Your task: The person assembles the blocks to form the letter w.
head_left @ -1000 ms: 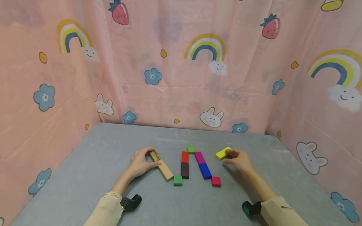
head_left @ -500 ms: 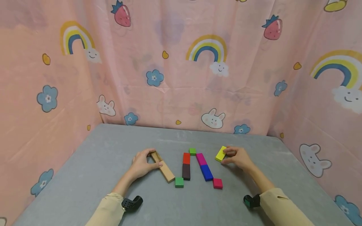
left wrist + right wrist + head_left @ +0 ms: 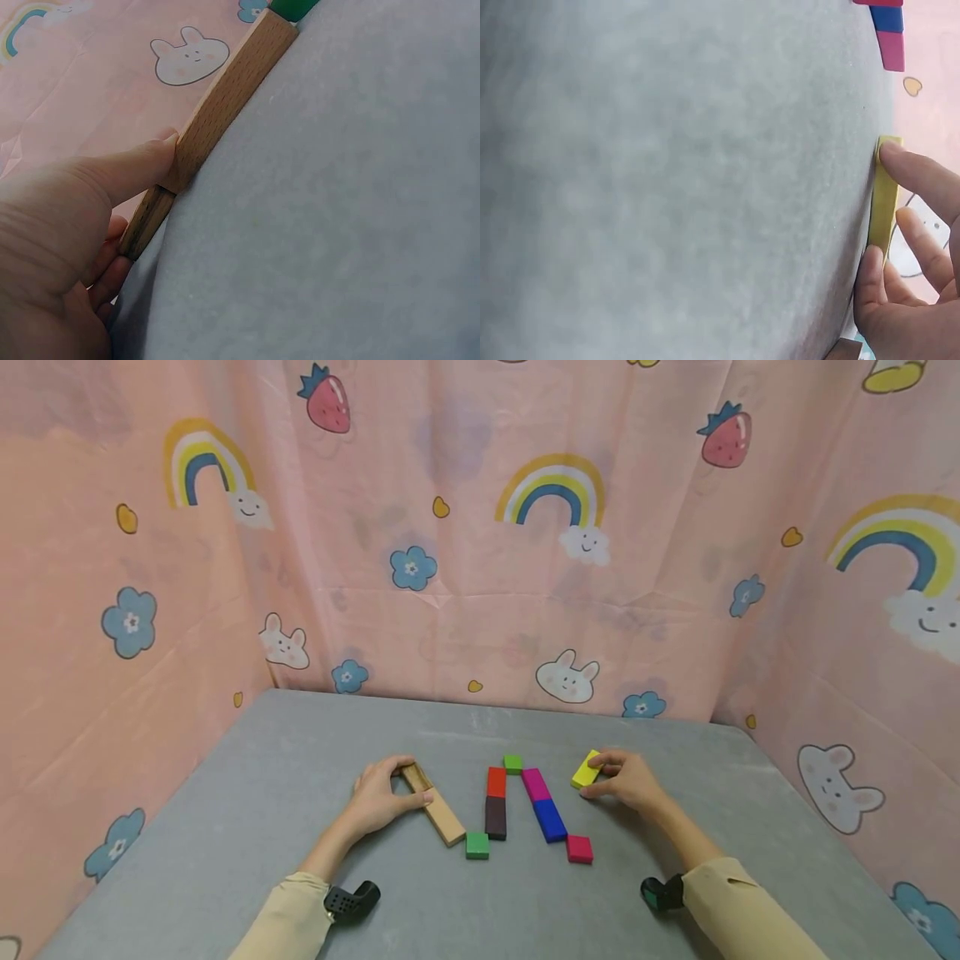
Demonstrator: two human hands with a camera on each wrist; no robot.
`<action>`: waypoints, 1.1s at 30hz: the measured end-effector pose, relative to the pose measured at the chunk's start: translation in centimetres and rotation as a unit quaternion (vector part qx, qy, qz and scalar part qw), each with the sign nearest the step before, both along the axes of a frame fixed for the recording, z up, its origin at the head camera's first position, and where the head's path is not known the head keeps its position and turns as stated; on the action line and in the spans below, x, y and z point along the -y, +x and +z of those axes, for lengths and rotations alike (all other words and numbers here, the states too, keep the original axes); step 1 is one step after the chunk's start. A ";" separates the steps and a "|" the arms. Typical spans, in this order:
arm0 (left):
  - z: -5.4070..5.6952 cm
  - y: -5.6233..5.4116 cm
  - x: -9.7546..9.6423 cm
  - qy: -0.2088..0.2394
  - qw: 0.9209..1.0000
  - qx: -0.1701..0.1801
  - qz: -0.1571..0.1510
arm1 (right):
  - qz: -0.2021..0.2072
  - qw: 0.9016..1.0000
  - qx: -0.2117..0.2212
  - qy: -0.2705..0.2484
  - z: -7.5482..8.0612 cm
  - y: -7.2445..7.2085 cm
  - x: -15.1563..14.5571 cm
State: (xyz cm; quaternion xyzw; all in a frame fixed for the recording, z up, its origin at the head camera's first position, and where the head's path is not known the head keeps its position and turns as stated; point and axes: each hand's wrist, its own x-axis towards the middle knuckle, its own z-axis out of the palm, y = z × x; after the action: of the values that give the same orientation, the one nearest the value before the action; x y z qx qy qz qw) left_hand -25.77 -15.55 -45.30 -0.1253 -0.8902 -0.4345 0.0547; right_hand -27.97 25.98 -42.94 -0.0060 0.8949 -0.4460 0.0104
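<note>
My left hand [image 3: 378, 795] spans two wooden blocks laid end to end. Its thumb presses the side of the light wooden block [image 3: 445, 818], while its fingers curl round the far end of the darker brown block [image 3: 147, 219]. The light block's near end meets a green square block [image 3: 477, 846]. Over on the right, my right hand [image 3: 628, 783] pinches a yellow block [image 3: 585, 771] lengthwise between thumb and fingers, low at the grey table. In the right wrist view that yellow block [image 3: 884, 196] has a fingertip at each end.
Between the hands, a red block [image 3: 497, 782] and a dark brown block [image 3: 496, 817] form one line, a magenta block [image 3: 536, 785] and a blue block [image 3: 550, 821] another. A green block [image 3: 513, 765] joins their tops; a crimson square [image 3: 580, 849] sits at the blue end. A pink curtain [image 3: 450, 627] stands behind.
My right hand has turned the yellow block to a steeper angle, more in line with the slanted rows, and shifted slightly left. My left hand keeps its hold on the wooden blocks.
</note>
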 end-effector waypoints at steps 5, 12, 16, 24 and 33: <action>-0.1 0.0 0.0 0.002 1.000 -0.001 0.000 | 0.005 1.000 -0.013 0.015 0.2 0.4 0.3; -0.1 0.1 0.0 0.004 1.000 0.001 0.000 | 0.011 1.000 -0.022 0.002 0.3 1.2 0.4; 0.0 0.1 0.0 0.005 1.000 0.001 -0.001 | 0.013 0.999 -0.031 -0.027 0.7 2.1 0.4; 0.0 0.1 0.1 0.005 1.000 0.002 -0.005 | 0.031 0.994 -0.071 -0.074 2.3 5.5 0.0; 0.2 0.1 0.1 0.003 1.000 0.008 -0.006 | 0.078 0.992 -0.081 -0.065 2.4 7.2 -1.2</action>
State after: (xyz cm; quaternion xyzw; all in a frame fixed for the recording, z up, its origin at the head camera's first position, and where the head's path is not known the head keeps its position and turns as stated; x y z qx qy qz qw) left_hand -25.65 -15.64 -45.15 -0.1273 -0.8886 -0.4383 0.0451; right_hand -20.77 27.20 -40.57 -0.1126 0.8588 -0.4990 -0.0281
